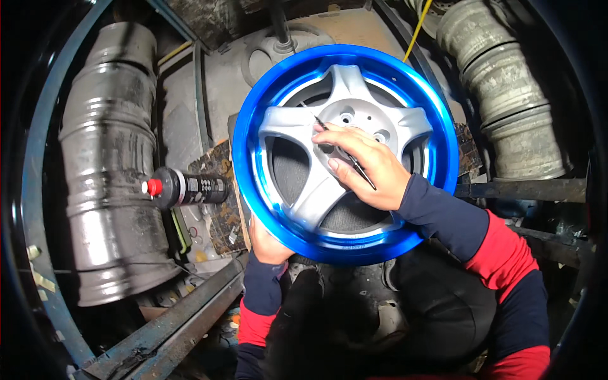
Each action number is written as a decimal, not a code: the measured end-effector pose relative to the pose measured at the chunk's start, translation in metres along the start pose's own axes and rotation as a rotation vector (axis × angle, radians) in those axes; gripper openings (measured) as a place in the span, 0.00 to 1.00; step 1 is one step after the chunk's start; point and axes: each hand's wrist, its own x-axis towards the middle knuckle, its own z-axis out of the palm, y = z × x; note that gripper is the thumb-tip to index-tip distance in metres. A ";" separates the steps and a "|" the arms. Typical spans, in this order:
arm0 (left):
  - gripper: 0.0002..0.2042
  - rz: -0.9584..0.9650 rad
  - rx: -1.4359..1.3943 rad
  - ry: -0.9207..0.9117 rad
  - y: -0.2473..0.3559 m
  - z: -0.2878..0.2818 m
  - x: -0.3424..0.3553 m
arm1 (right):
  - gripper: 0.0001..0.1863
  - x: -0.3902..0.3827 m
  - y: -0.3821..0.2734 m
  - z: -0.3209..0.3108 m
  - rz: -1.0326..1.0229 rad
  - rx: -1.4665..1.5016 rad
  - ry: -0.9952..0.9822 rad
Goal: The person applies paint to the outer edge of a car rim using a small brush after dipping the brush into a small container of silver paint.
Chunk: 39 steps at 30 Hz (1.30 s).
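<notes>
While the right hand (367,168) is pinching a thin scribe tool (345,152) w/ its tip on the hub and the left hand (269,244) is gripping the blue wheel's (345,152) lower rim, a slip is risking scratching the silver spokes (297,130) beside the tip.

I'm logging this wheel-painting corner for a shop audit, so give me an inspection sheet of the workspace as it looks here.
Surface: cardboard sheet on a grimy bench, paint-stained.
Job's things: blue-rimmed wheel with silver spokes, tilted toward the camera; thin brush at the hub.
Clutter: black spray can with red nozzle, lying on its side.
Grippers: left hand grips the wheel's lower rim; right hand holds the brush.
Cables: yellow cord, upper right.
Surroundings: bare metal rims stacked left, more right; steel bars below.
</notes>
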 end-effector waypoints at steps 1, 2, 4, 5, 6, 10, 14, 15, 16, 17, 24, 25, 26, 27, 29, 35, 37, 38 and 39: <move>0.39 0.034 -0.042 0.075 0.010 0.002 0.003 | 0.20 0.001 0.001 -0.006 0.005 0.001 0.025; 0.40 0.113 -0.034 0.139 0.017 0.004 0.005 | 0.20 0.002 0.001 -0.011 -0.013 0.067 0.011; 0.41 0.218 -0.005 0.226 0.031 0.011 0.007 | 0.20 0.002 0.003 -0.030 -0.004 0.212 -0.013; 0.41 0.237 -0.032 0.221 0.039 0.015 0.009 | 0.19 -0.001 0.001 -0.041 0.035 0.268 0.015; 0.41 0.233 -0.063 0.190 0.050 0.016 0.012 | 0.19 -0.001 -0.001 -0.056 -0.009 0.217 0.024; 0.35 0.277 -0.009 0.184 0.067 0.015 0.015 | 0.17 -0.017 -0.007 -0.102 -0.041 0.112 0.120; 0.28 0.342 0.114 0.200 0.074 0.010 0.018 | 0.16 -0.035 -0.016 -0.128 0.065 0.071 0.127; 0.27 0.250 0.018 0.232 0.078 0.014 0.016 | 0.16 -0.039 -0.015 -0.129 0.074 0.076 0.140; 0.26 0.203 -0.026 0.243 0.078 0.015 0.015 | 0.15 -0.043 -0.015 -0.129 0.080 0.033 0.129; 0.26 0.160 -0.064 0.260 0.081 0.014 0.014 | 0.15 -0.044 -0.015 -0.130 0.078 -0.009 0.117; 0.28 0.328 0.250 0.185 0.080 0.005 0.023 | 0.18 -0.050 -0.023 -0.127 0.089 -0.099 0.058; 0.28 0.321 0.232 0.183 0.080 0.006 0.023 | 0.18 -0.050 -0.023 -0.126 0.092 -0.097 0.057; 0.28 0.315 0.217 0.182 0.082 0.007 0.022 | 0.19 -0.049 -0.022 -0.126 0.108 -0.115 0.049; 0.28 0.227 0.147 0.208 0.084 0.008 0.021 | 0.19 -0.049 -0.021 -0.126 0.115 -0.125 0.043; 0.28 0.137 0.075 0.237 0.082 0.009 0.018 | 0.19 -0.048 -0.019 -0.124 0.107 -0.152 0.057; 0.27 -0.081 -0.315 0.325 0.074 0.013 0.009 | 0.19 -0.050 -0.015 -0.117 0.072 -0.207 0.069; 0.27 0.119 0.016 0.262 0.082 0.016 0.013 | 0.19 -0.049 -0.017 -0.116 0.089 -0.236 0.043; 0.27 0.118 0.014 0.266 0.083 0.018 0.013 | 0.19 -0.048 -0.018 -0.116 0.089 -0.240 0.038; 0.28 0.168 0.053 0.264 0.084 0.020 0.013 | 0.19 -0.047 -0.019 -0.116 0.089 -0.243 0.034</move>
